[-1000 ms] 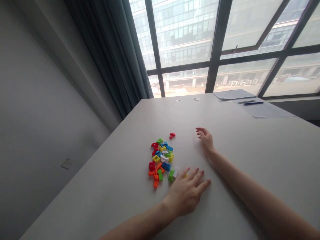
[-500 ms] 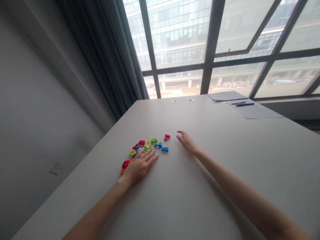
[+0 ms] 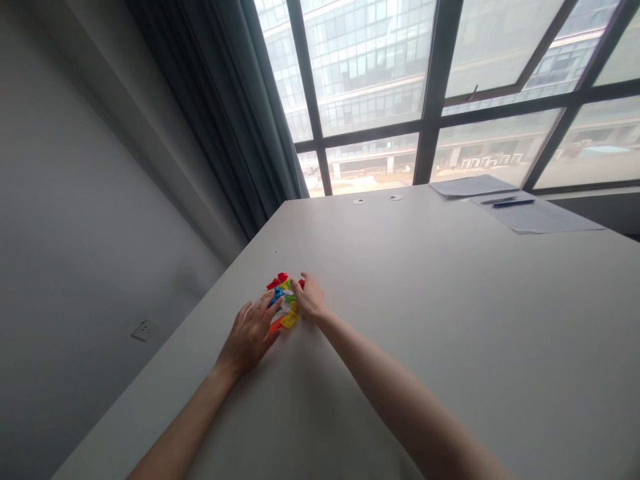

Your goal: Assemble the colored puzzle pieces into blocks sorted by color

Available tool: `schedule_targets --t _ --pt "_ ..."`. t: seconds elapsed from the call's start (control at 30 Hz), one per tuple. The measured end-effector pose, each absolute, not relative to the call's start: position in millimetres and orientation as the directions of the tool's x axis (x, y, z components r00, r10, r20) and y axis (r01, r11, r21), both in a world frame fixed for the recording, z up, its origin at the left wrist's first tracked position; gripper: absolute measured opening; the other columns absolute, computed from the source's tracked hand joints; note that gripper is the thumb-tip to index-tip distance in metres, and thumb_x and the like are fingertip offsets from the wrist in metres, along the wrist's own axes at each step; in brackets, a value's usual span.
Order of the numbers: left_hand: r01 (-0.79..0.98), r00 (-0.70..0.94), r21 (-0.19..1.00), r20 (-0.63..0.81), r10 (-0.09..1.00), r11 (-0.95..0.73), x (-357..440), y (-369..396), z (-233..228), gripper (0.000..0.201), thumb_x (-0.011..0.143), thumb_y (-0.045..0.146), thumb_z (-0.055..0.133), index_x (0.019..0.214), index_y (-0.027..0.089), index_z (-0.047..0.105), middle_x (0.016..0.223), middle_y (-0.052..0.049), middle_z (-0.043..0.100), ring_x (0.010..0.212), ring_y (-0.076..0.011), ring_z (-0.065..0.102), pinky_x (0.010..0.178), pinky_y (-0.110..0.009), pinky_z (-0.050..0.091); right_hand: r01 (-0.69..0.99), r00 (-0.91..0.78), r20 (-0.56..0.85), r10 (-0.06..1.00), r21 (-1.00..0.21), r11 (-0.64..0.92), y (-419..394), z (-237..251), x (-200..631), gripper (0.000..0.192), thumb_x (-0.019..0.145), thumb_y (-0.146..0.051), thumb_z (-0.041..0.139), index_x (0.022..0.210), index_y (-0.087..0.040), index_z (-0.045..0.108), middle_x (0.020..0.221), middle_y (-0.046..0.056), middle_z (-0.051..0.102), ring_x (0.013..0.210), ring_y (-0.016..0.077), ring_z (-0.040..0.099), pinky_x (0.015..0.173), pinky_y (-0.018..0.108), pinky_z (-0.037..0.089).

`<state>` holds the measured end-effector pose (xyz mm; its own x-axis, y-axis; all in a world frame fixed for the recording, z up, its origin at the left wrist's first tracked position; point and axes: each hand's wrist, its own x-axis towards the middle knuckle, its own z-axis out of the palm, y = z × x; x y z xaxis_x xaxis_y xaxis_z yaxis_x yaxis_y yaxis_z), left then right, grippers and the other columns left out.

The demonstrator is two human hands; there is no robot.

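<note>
Several small coloured plastic pieces lie in a tight heap between my two hands, among them a red piece [image 3: 283,277], a blue piece [image 3: 277,294], a yellow piece [image 3: 289,321] and an orange piece [image 3: 275,326]. My left hand [image 3: 250,335] is at the heap's near left side, fingers spread, partly over the pieces. On the right side, my right hand [image 3: 310,295] is turned on edge against the heap, thumb and fingers apart. Some pieces are hidden behind the hands.
The white table [image 3: 400,300] carries papers [image 3: 555,217] with a dark pen [image 3: 513,203] at the far right. Two small white discs [image 3: 359,201] lie near the far edge. A dark curtain [image 3: 225,120] and window stand behind; a wall socket [image 3: 145,329] is at left.
My right hand has swept left to the pieces, and the loose ones on the right are now close in the heap. My left hand has shifted to the heap's left side. The view has turned slightly.
</note>
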<state>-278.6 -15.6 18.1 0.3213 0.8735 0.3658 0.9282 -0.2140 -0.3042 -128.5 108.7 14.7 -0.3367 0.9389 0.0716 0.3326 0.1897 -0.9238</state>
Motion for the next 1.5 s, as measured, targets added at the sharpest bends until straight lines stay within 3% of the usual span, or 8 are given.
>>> schedule_targets --t 0.17,0.4,0.57,0.73,0.97,1.13,1.23,1.5 --pt "0.974 0.164 -0.219 0.473 0.865 -0.065 -262.2 -22.1 14.9 0.052 0.099 0.041 0.032 0.141 0.012 0.042 0.147 -0.021 0.042 0.136 -0.0301 0.042 0.108 -0.049 0.034 0.27 -0.321 0.089 0.943 -0.946 0.181 127.7 16.7 -62.2 0.04 0.095 -0.037 0.038 0.123 -0.016 0.057 0.128 0.014 0.062 0.119 0.0242 0.057 0.1 0.04 0.043" --pt "0.932 0.36 -0.188 0.382 0.851 -0.31 -182.2 13.7 13.5 0.042 0.096 0.029 0.039 0.136 0.02 0.049 0.143 -0.011 0.05 0.131 -0.0275 0.048 0.116 -0.046 0.027 0.385 -0.246 0.224 0.943 -0.87 0.307 103.8 8.2 127.1 0.032 0.082 -0.029 0.052 0.112 -0.021 0.062 0.122 0.011 0.064 0.117 0.0257 0.057 0.104 0.047 0.039" --pt "0.94 0.334 -0.187 0.337 0.88 -0.286 -162.8 53.2 3.1 0.038 0.094 0.032 0.039 0.124 0.022 0.06 0.128 -0.011 0.064 0.122 -0.0299 0.057 0.115 -0.052 0.023 0.774 -0.35 0.341 0.873 -0.419 0.474 51.8 -13.1 236.3 0.032 0.088 -0.033 0.045 0.116 -0.027 0.061 0.124 0.009 0.063 0.119 0.027 0.055 0.099 0.048 0.043" --pt "0.969 0.18 -0.228 0.388 0.904 -0.095 -194.6 72.4 8.9 0.04 0.089 0.022 0.039 0.118 0.009 0.063 0.125 -0.02 0.063 0.123 -0.0367 0.054 0.113 -0.06 0.019 0.858 -0.336 0.381 0.861 -0.253 0.447 37.7 -26.2 266.0 0.037 0.091 -0.04 0.041 0.121 -0.026 0.059 0.132 0.011 0.059 0.126 0.0276 0.051 0.101 0.048 0.042" --pt "0.959 0.243 -0.243 0.426 0.871 -0.148 -198.3 20.1 18.7 0.042 0.097 0.029 0.035 0.134 0.02 0.052 0.145 -0.013 0.047 0.136 -0.0314 0.04 0.116 -0.055 0.014 0.86 -0.327 0.374 0.868 -0.264 0.438 45.6 -34.0 265.7 0.041 0.091 -0.047 0.039 0.12 -0.025 0.059 0.132 0.012 0.059 0.124 0.0294 0.053 0.098 0.049 0.044" --pt "0.992 -0.029 -0.076 0.616 0.787 0.096 -242.1 -18.6 2.2 0.05 0.098 0.043 0.031 0.141 0.02 0.043 0.149 -0.018 0.039 0.14 -0.0342 0.032 0.112 -0.061 0.016 0.845 -0.337 0.381 0.861 -0.28 0.455 46.5 -31.2 269.1 0.041 0.092 -0.046 0.038 0.119 -0.025 0.06 0.129 0.012 0.061 0.122 0.0283 0.055 0.098 0.048 0.045" --pt "0.971 -0.208 0.038 0.61 0.765 0.234 -274.2 -16.3 -7.3 0.058 0.099 0.05 0.022 0.138 0.015 0.046 0.142 -0.023 0.046 0.135 -0.037 0.039 0.105 -0.064 0.026 0.832 -0.34 0.401 0.851 -0.293 0.471 47.5 -29.3 269.1 0.039 0.091 -0.045 0.04 0.117 -0.024 0.061 0.127 0.011 0.063 0.12 0.0278 0.056 0.096 0.047 0.047" --pt "0.97 -0.215 0.079 0.713 0.667 0.228 -254.4 16.9 13.6 0.049 0.101 0.043 0.026 0.137 0.014 0.042 0.143 -0.021 0.044 0.138 -0.0353 0.036 0.109 -0.063 0.021 0.795 -0.32 0.421 0.849 -0.367 0.482 49.2 -26.7 267.8 0.035 0.091 -0.038 0.041 0.115 -0.02 0.06 0.122 0.012 0.064 0.116 0.026 0.059 0.099 0.044 0.046"
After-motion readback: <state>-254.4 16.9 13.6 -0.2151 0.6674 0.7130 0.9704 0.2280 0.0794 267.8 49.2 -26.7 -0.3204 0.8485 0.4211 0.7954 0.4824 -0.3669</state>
